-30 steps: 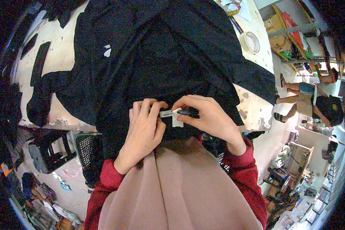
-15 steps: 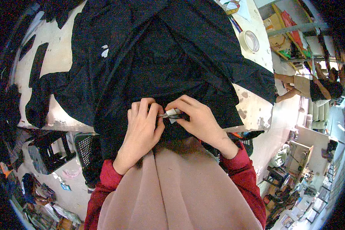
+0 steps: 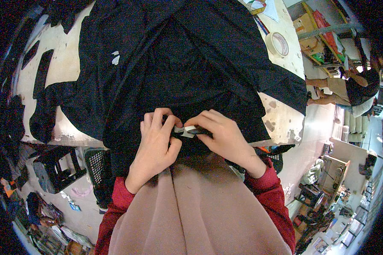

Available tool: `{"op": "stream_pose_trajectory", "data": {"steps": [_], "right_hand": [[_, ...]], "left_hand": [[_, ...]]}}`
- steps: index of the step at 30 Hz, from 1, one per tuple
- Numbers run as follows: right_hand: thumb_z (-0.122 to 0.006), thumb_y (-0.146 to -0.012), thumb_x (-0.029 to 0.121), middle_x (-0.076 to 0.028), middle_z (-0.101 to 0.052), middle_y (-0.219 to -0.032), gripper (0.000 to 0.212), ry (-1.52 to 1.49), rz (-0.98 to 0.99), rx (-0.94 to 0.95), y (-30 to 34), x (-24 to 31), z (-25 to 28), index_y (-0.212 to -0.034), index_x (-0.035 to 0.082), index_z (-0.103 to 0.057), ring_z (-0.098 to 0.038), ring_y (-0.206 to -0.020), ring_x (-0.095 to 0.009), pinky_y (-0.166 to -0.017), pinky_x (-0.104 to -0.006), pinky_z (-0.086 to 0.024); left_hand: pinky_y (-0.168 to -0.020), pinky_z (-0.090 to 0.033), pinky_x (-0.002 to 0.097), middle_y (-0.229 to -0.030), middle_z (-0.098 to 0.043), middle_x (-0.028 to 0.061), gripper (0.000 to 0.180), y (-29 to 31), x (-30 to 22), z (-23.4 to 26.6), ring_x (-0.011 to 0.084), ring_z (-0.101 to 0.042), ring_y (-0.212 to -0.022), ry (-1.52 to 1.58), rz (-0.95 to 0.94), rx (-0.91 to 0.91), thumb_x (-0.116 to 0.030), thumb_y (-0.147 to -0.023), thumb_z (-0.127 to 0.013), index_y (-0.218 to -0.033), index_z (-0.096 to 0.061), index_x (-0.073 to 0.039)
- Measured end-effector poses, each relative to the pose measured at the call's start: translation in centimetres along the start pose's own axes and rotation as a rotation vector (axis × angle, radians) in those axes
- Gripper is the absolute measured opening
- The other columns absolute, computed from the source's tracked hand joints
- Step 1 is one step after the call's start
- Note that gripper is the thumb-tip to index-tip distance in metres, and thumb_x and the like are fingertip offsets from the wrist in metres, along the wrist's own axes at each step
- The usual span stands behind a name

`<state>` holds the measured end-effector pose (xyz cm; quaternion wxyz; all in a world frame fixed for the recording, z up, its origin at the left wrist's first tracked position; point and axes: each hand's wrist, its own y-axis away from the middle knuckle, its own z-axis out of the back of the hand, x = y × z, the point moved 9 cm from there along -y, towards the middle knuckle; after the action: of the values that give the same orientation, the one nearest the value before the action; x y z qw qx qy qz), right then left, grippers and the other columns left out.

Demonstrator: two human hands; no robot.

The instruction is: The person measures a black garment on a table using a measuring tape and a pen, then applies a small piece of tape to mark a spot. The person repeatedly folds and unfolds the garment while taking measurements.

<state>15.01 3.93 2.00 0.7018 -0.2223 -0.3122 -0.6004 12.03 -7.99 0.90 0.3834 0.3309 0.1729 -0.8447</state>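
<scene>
At the lower centre of the frame a beige apron and red sleeves are seen, and just above them the two hands are brought together at the near hem of a black garment (image 3: 178, 63). The left hand (image 3: 155, 146) is closed on a fold of the dark cloth, its fingers curled over the hem. The right hand (image 3: 223, 136) is pinched on a small white label (image 3: 187, 128), whose long axis is laid roughly left to right between the two thumbs; a dark slim tool seems to be held with it, though its kind cannot be told. The label is thus touched by both hands, with the right one more fully on it. Beyond the hands the garment is spread over a worn pale table (image 3: 281, 114) and hangs off its near edge. At the upper right of the frame a roll of tape (image 3: 278, 42) is laid on the table. At the lower left a black mesh basket (image 3: 95, 163) is seen on the floor; its contents cannot be made out.
</scene>
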Motion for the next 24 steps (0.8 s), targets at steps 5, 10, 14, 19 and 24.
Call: {"op": "stream_pose_trajectory", "data": {"steps": [5,10,14,19,24], "right_hand": [[-0.067,-0.077,0.003,-0.007,-0.06,-0.1,0.035,0.081,0.039,0.066,-0.1,0.3,-0.7,-0.11,0.011,-0.061,-0.06,-0.097,-0.028,-0.081,-0.0381,-0.053],[-0.068,-0.077,0.006,-0.007,-0.059,-0.102,0.036,0.076,0.089,0.123,-0.4,0.2,-0.4,-0.112,0.012,-0.059,-0.059,-0.101,-0.029,-0.081,-0.0389,-0.054],[-0.068,-0.076,0.003,-0.007,-0.059,-0.102,0.037,0.091,0.116,0.146,-0.4,0.1,-0.9,-0.112,0.012,-0.06,-0.059,-0.101,-0.028,-0.082,-0.0382,-0.054],[-0.066,-0.073,-0.004,-0.006,-0.061,-0.102,0.049,0.141,0.113,0.077,0.0,0.7,-0.1,-0.118,0.015,-0.063,-0.063,-0.096,-0.026,-0.078,-0.0362,-0.054],[-0.069,-0.072,-0.004,-0.007,-0.064,-0.095,0.056,0.059,-0.04,-0.024,-1.0,-0.3,1.5,-0.123,0.015,-0.063,-0.066,-0.086,-0.025,-0.077,-0.0346,-0.055]], "left_hand": [[-0.089,-0.036,0.0432,-0.112,-0.047,0.014,0.019,0.0,0.2,-0.1,0.0325,-0.043,-0.102,0.015,0.006,-0.021,-0.012,-0.082,-0.061,-0.099,-0.059,-0.005],[-0.086,-0.037,0.0416,-0.111,-0.048,0.012,0.021,-0.2,0.5,0.0,0.0316,-0.044,-0.101,0.028,-0.001,0.006,-0.015,-0.081,-0.068,-0.098,-0.06,-0.006],[-0.084,-0.038,0.0422,-0.109,-0.048,0.0097,0.028,-0.4,0.8,-0.6,0.0308,-0.045,-0.099,-0.07,0.023,-0.019,-0.016,-0.074,-0.077,-0.096,-0.06,-0.009],[-0.081,-0.039,0.042,-0.107,-0.048,0.0075,0.035,-0.4,0.6,-0.6,0.0295,-0.046,-0.098,-0.102,0.055,-0.061,-0.016,-0.067,-0.082,-0.093,-0.059,-0.011],[-0.08,-0.039,0.0423,-0.106,-0.048,0.0068,0.034,-0.3,0.8,-0.7,0.0294,-0.046,-0.098,-0.09,0.048,-0.047,-0.015,-0.066,-0.082,-0.091,-0.059,-0.012]]}}
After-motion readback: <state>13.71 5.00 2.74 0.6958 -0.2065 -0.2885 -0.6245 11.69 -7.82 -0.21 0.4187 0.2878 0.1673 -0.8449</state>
